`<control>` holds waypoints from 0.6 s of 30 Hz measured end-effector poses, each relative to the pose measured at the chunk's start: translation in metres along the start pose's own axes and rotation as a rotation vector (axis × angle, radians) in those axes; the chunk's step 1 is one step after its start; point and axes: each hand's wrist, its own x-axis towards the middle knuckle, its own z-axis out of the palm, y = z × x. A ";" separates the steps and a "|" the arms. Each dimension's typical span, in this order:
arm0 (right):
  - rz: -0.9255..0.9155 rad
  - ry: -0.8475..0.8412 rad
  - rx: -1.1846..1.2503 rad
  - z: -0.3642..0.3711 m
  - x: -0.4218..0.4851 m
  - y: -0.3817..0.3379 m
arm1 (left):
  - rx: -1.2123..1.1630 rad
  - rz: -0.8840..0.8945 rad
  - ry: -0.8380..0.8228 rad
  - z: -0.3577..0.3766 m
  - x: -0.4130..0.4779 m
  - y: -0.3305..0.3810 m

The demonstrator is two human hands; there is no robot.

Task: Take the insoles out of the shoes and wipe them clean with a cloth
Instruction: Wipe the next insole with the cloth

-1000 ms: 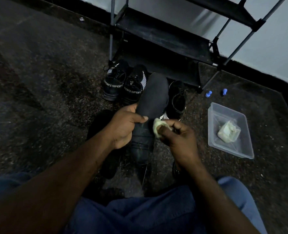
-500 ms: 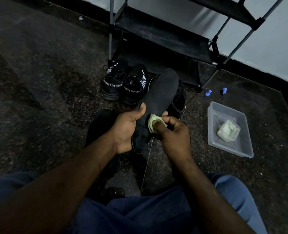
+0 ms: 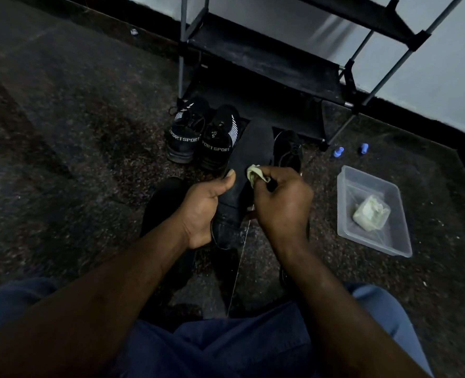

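Observation:
My left hand (image 3: 201,207) grips the near end of a black insole (image 3: 253,148), thumb on its top face, and holds it pointing away from me. My right hand (image 3: 281,204) pinches a small pale yellow-green cloth (image 3: 255,173) and presses it on the insole's middle. A pair of black sport shoes (image 3: 202,136) stands just beyond, heels toward me. Another black shoe (image 3: 287,151) lies right of the insole, and a dark shoe (image 3: 224,230) sits under my hands. A dark flat shape (image 3: 161,203) lies on the floor left of my left wrist.
A clear plastic tub (image 3: 400,241) with a wadded pale cloth (image 3: 371,214) sits on the speckled floor to the right. Two small blue caps (image 3: 338,152) lie beyond it. A black shoe rack (image 3: 266,58) stands against the wall ahead. My blue-trousered legs fill the bottom.
The insole has swung from upright toward the rack, now tilted right. My right hand with the cloth has moved up along it. My left thumb shifted higher on the insole.

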 end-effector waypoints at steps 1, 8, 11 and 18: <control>0.019 0.010 0.029 0.002 -0.004 -0.003 | -0.001 0.006 -0.001 0.000 0.000 0.000; 0.070 -0.123 0.097 0.025 -0.045 -0.031 | -0.005 0.012 0.022 -0.007 0.008 -0.009; 0.193 -0.134 0.243 0.022 -0.039 -0.037 | 0.037 0.011 0.004 -0.006 0.008 -0.002; -0.067 -0.108 0.024 0.021 -0.043 -0.034 | -0.038 -0.010 -0.023 -0.006 0.005 0.000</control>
